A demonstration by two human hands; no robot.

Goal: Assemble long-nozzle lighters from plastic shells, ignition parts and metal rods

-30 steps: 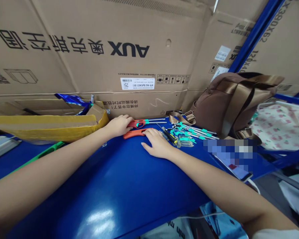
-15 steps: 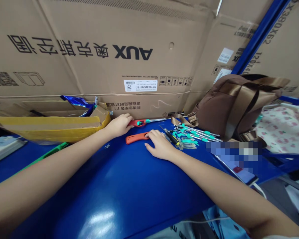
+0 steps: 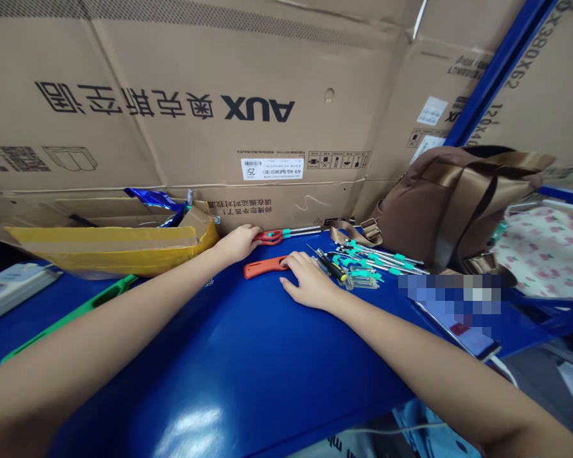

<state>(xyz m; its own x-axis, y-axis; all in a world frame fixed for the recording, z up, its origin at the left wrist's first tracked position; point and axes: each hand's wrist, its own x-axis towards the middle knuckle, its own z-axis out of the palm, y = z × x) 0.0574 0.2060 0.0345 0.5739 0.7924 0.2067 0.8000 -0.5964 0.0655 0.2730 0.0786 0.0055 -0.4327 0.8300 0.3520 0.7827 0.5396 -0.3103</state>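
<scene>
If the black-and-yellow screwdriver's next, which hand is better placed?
Probably the right hand: it's at the orange handle shell, close beside the black-and-yellow screwdriver. The left hand is farther away, by a red lighter.

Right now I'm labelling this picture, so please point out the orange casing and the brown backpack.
Orange casing (image 3: 266, 267): head view, on its exposed upper face.
Brown backpack (image 3: 417, 213): head view, on its body.
</scene>
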